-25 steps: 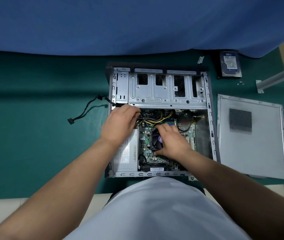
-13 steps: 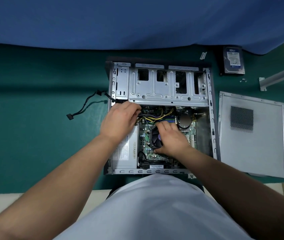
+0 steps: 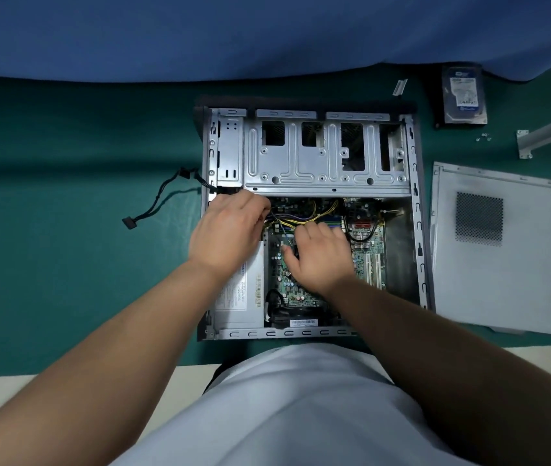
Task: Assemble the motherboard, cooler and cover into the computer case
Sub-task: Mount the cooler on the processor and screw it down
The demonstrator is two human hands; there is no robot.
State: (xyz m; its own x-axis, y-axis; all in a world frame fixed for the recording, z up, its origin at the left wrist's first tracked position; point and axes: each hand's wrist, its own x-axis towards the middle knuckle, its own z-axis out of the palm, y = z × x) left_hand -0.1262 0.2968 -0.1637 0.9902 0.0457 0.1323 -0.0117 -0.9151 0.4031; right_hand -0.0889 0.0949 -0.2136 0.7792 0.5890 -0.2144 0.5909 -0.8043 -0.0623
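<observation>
The open computer case (image 3: pixel 417 230) lies flat on the green table, with the green motherboard (image 3: pixel 287 284) seated inside it. My right hand (image 3: pixel 321 260) lies over the black cooler (image 3: pixel 296 251) in the middle of the board, fingers curled round it and thumb on its left side. Most of the cooler is hidden under that hand. My left hand (image 3: pixel 227 230) is at the board's upper left corner, its fingers curled into the yellow and black cable bundle (image 3: pixel 301 218). The grey cover panel (image 3: pixel 502 280) lies flat to the right of the case.
A silver power supply (image 3: pixel 243 290) fills the case's left side, and a metal drive cage (image 3: pixel 324 159) spans its far half. A black cable (image 3: pixel 153 210) trails out to the left. A hard drive (image 3: pixel 464 95), small screws (image 3: pixel 482 137) and a metal bracket (image 3: pixel 549 132) lie at the far right.
My right hand has slid up over the cooler and now covers the fan that showed before. My left hand stays at the cables.
</observation>
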